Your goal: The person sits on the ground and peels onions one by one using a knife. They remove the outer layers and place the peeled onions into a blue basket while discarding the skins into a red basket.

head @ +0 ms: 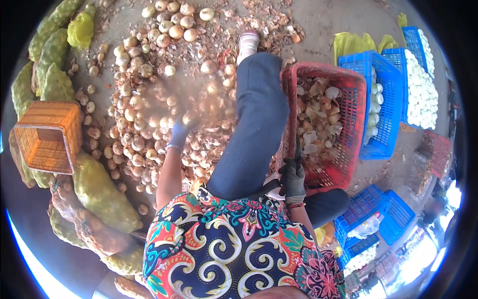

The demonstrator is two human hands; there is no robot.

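Observation:
My left hand point(183, 129), in a bluish glove, reaches into a wide heap of onions point(138, 140) on the floor; blur and haze around the fingers hide whether it grips an onion. My right hand point(293, 177) wears a dark grey glove and is at the near left corner of a red plastic crate point(353, 130). A dark, narrow object point(298, 148) sticks up from this hand, and its kind is unclear. Inside the red crate lie onion skins and pale onion pieces point(317, 116).
Filled mesh sacks point(102, 192) line the left side, with an orange plastic crate point(69, 123) on them. Blue crates point(392, 108), some holding peeled onions point(420, 91), stand at the right. My bent leg point(257, 123) lies between the heap and the red crate.

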